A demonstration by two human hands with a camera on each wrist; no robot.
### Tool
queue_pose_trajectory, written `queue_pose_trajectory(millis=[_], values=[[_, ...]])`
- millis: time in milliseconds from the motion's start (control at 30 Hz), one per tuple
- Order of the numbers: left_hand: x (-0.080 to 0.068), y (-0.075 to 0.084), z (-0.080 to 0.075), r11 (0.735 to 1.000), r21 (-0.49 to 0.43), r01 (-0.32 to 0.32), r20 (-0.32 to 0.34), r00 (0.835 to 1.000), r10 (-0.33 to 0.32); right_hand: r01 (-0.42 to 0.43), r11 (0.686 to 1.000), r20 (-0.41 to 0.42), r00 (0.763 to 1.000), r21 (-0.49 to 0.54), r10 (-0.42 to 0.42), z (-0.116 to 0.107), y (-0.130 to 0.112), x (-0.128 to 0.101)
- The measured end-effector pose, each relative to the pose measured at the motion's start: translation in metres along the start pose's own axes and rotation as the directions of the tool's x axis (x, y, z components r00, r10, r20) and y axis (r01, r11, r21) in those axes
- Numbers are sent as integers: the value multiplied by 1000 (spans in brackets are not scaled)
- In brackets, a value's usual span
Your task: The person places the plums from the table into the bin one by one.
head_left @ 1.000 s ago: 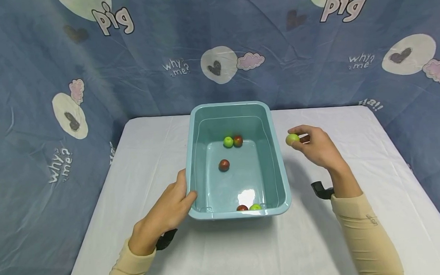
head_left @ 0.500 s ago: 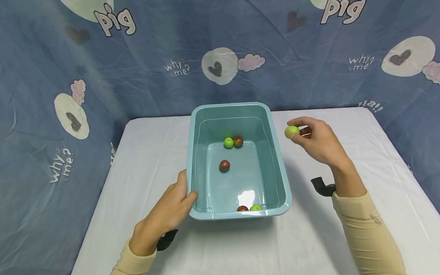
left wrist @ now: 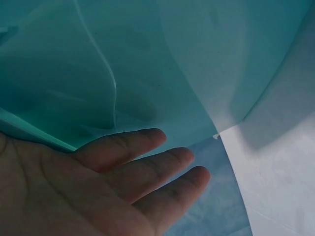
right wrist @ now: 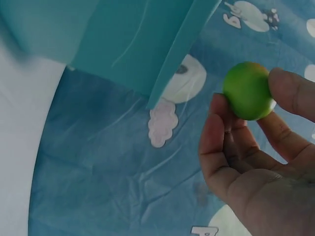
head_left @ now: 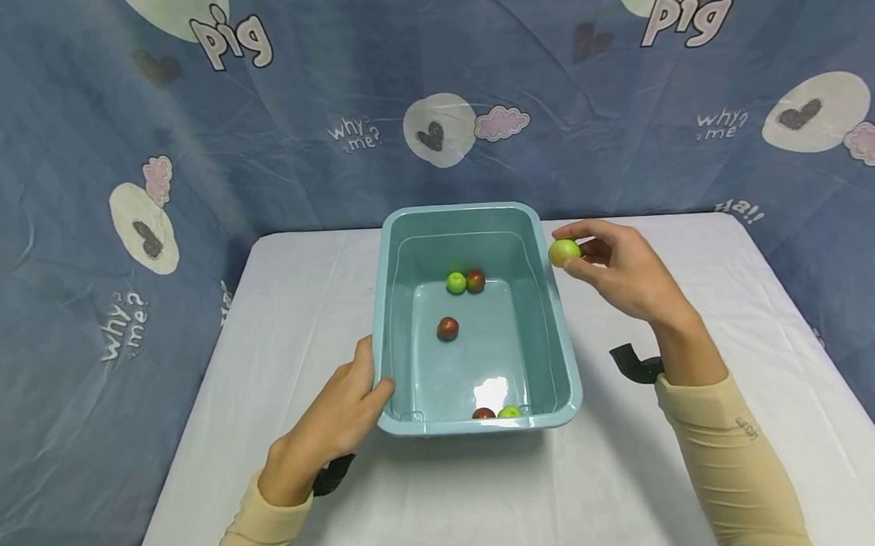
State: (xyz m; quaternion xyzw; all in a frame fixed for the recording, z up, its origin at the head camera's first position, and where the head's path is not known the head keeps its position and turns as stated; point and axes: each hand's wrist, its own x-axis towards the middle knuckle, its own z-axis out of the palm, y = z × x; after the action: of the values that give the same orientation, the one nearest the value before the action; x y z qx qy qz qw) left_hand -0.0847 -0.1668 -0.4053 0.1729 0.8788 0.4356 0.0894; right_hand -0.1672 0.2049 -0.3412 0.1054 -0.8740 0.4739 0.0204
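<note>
My left hand [head_left: 341, 414] grips the left rim of a blue-green plastic basin [head_left: 565, 332], thumb over the edge and the other fingers along the outside. In the left wrist view, three extended fingers [left wrist: 165, 169] show beside the basin's outer wall [left wrist: 147, 59]. Just off the basin's right rim, my right hand [head_left: 626, 275] pinches a small round green fruit [head_left: 563, 253] between thumb and fingertips. The right wrist view shows this green fruit [right wrist: 247, 91] with a faint orange tinge on top. Inside the basin lie a green fruit [head_left: 456, 283] touching a reddish-brown one [head_left: 476, 281], and another reddish-brown fruit [head_left: 448, 329].
At the basin's near end, a reddish-brown fruit [head_left: 484, 413] and a green fruit [head_left: 509, 412] are partly hidden by the front rim. The basin stands on a white-covered table [head_left: 464, 502]. A blue printed cloth [head_left: 291, 165] hangs behind and at the sides.
My right hand has risen a little away from me, then shifted left to the basin's right rim, still holding the green fruit. The left hand and basin stay in place.
</note>
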Motion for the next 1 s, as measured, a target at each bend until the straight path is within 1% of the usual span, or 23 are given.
queue_pose_trajectory(millis=[100,200,333,500,767,900,1000], values=[[0,0,0,1000,-6,2,2,1000,-2,29,998,4,1000,55,-30,3,-2,2],[1,-1,1,1000,-9,-2,1,1000,2,63,994,11,998,85,-65,8,-3,4],[1,-2,1,1000,-11,-4,-1,1000,4,102,990,20,994,96,-104,12,-4,7],[0,-1,1,1000,-15,1,0,1000,-1,125,987,26,991,103,-129,16,-4,8],[1,0,1,1000,-26,-4,4,1000,4,127,991,51,990,40,-129,21,-3,9],[1,0,1,1000,-31,0,4,1000,0,147,989,77,986,28,-149,24,-1,11],[1,-1,1,999,-35,6,0,1000,-6,149,989,80,985,21,-150,25,-1,11]])
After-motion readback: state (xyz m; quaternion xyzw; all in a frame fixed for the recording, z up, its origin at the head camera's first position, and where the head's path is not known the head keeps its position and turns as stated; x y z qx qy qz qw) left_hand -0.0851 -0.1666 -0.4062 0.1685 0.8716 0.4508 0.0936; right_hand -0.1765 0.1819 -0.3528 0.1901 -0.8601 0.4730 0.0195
